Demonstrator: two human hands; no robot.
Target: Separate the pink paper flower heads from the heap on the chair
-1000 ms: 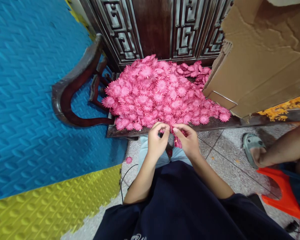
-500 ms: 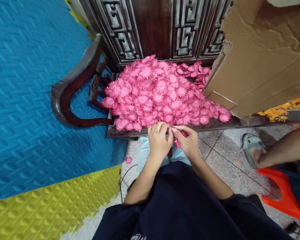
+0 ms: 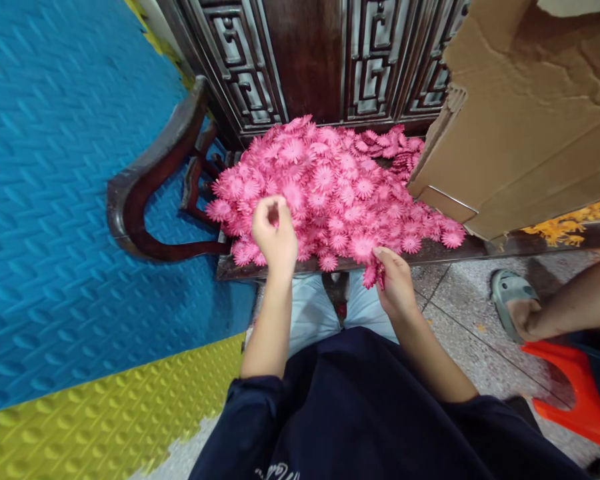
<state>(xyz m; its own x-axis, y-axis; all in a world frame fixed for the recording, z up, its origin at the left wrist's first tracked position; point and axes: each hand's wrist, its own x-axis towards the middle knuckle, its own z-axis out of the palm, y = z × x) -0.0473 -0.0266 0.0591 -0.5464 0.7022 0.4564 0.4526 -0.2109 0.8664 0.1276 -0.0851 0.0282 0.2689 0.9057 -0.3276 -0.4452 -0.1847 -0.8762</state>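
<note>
My left hand (image 3: 276, 233) is raised over the left part of a heap of pink flower heads (image 3: 325, 213). Its thumb and forefinger are pinched together on a blurred pink flower (image 3: 293, 196) at the fingertips. At the front edge of the bench, my right hand (image 3: 396, 280) is closed on several pink flowers; a bright one (image 3: 363, 248) faces up at its fingertips and darker ones (image 3: 371, 275) are bunched under its fingers. The flowers are flat and round with narrow pointed petals.
The heap lies on a dark wooden bench (image 3: 250, 272) with a curved armrest (image 3: 153, 163) at the left. A cardboard box (image 3: 520, 127) stands on the right, beside orange pieces (image 3: 563, 230). Another person's leg (image 3: 570, 300) and a red stool (image 3: 573, 393) are at the far right.
My hands were together at the bench's front edge and are now apart. The left has moved up and left over the heap with a flower; the right has shifted slightly right.
</note>
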